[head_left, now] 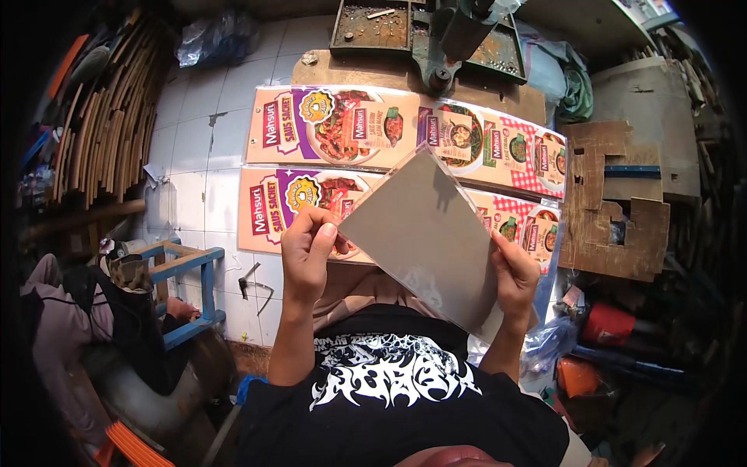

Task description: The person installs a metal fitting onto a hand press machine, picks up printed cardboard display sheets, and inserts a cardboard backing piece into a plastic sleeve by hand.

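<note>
A flat grey sheet (424, 233) with a thin clear, plastic-looking border is held tilted in front of my chest. My left hand (305, 253) pinches its left corner between thumb and fingers. On the opposite side, my right hand (514, 274) grips the right edge. Beneath the sheet lie two long printed "Mahsuri" food panels, an upper panel (272, 124) and a lower panel (261, 210), one behind the other. The sheet hides the middle of the lower panel and a little of the upper one.
Behind the panels stands a dark metal press (459, 47) with trays of small parts. Cut brown boards (615, 202) lie to the right, and stacked boards (117, 109) lean at the left. A blue frame (204, 292) stands on the white tiles near a thin black object (255, 284).
</note>
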Demonstrator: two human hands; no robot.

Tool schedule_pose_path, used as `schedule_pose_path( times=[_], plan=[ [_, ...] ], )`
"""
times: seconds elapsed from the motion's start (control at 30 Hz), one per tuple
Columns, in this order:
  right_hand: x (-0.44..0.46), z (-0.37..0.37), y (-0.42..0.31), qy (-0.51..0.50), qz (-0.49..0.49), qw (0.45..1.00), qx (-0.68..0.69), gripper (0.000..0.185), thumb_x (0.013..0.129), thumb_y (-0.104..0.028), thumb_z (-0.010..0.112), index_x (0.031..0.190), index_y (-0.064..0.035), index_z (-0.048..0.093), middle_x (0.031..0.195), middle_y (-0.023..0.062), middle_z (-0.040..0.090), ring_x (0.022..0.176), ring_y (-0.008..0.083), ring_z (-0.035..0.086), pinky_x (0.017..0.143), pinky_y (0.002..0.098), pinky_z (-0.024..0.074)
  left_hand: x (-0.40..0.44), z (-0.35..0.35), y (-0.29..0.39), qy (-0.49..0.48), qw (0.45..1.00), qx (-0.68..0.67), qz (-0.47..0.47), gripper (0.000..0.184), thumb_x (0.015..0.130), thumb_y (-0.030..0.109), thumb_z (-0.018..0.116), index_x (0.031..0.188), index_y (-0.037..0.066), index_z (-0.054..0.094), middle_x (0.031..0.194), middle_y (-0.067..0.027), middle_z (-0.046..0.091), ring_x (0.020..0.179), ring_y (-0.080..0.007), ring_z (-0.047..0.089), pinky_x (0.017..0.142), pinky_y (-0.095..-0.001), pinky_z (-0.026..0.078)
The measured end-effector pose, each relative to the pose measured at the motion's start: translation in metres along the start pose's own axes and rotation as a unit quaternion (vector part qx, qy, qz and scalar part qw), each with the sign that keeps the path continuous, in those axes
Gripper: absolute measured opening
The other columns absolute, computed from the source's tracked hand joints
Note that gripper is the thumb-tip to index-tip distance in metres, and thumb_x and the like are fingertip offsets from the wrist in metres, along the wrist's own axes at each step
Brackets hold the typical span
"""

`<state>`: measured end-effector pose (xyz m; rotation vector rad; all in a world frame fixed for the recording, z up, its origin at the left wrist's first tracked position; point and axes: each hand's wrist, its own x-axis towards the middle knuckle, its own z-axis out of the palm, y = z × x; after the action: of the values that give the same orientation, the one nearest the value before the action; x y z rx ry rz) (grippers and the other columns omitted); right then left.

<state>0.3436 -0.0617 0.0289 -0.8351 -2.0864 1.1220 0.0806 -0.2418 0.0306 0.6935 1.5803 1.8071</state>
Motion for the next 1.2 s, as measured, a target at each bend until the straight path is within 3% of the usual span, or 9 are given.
schedule_pose_path(
  times=[0.23,0.43,0.67,0.8,0.83,1.07,1.2],
  plan=[
    [0.008,0.000,0.001,-0.014,0.006,1.000,-0.001,0.032,0.087,0.006,0.065,0.117,-0.0002,0.070,0.068,0.0067,0.054,0.060,0.0132,0.048,0.056,0.0267,0.0371,0.002,0.007,-0.007,-0.026,0.999,0.030,-0.003,0.031,0.105,0.023,0.052,0.086,-0.001,0.060,0.073,-0.0047,0.064,0.062,-0.0083,0.058,0.058,-0.0214,0.048],
    [0.015,0.000,0.006,-0.015,0.031,0.999,-0.013,0.032,0.087,0.006,0.064,0.118,0.0007,0.069,0.072,0.0069,0.057,0.063,0.0122,0.051,0.058,0.0247,0.0394,0.013,0.014,-0.007,-0.002,0.998,-0.042,-0.055,0.034,0.104,0.027,0.055,0.084,0.000,0.060,0.070,-0.0034,0.063,0.061,-0.0073,0.058,0.056,-0.0212,0.047],
    [0.040,-0.004,0.008,-0.013,0.102,0.995,0.007,0.034,0.089,0.005,0.062,0.122,0.0008,0.067,0.083,0.0088,0.068,0.072,0.0102,0.058,0.068,0.0240,0.0460,0.059,0.032,0.007,-0.014,0.994,0.026,-0.109,0.032,0.103,0.027,0.056,0.084,0.001,0.060,0.068,-0.0024,0.061,0.061,-0.0074,0.058,0.058,-0.0228,0.047],
    [0.062,-0.005,0.004,0.014,0.092,0.996,-0.018,0.033,0.092,0.004,0.061,0.125,0.0012,0.065,0.091,0.0100,0.071,0.078,0.0109,0.061,0.075,0.0233,0.0477,0.094,0.046,0.007,-0.037,0.991,-0.025,-0.126,0.027,0.103,0.024,0.056,0.099,-0.001,0.062,0.078,-0.0024,0.063,0.068,-0.0078,0.060,0.061,-0.0246,0.050],
    [0.068,-0.005,0.001,0.014,0.090,0.995,-0.029,0.033,0.092,0.004,0.061,0.125,0.0014,0.065,0.093,0.0100,0.072,0.079,0.0106,0.061,0.076,0.0228,0.0477,0.102,0.043,0.004,-0.079,0.987,-0.006,-0.141,0.025,0.102,0.022,0.056,0.110,-0.002,0.060,0.089,-0.0045,0.065,0.076,-0.0087,0.062,0.070,-0.0232,0.051],
    [0.085,-0.003,0.021,0.021,0.101,0.993,-0.063,0.035,0.090,0.004,0.063,0.125,-0.0005,0.066,0.082,0.0093,0.066,0.070,0.0117,0.054,0.067,0.0244,0.0437,0.134,0.056,-0.013,-0.074,0.973,-0.121,-0.184,0.031,0.100,0.019,0.060,0.120,-0.004,0.054,0.095,-0.0079,0.068,0.081,-0.0077,0.062,0.072,-0.0226,0.052],
    [0.088,-0.004,0.022,-0.007,0.094,0.994,-0.048,0.036,0.089,0.005,0.064,0.124,-0.0006,0.066,0.076,0.0072,0.061,0.067,0.0115,0.052,0.064,0.0241,0.0419,0.133,0.047,-0.020,-0.097,0.969,-0.133,-0.185,0.029,0.100,0.019,0.061,0.118,-0.003,0.056,0.097,-0.0077,0.068,0.082,-0.0078,0.063,0.072,-0.0219,0.051]
  ],
)
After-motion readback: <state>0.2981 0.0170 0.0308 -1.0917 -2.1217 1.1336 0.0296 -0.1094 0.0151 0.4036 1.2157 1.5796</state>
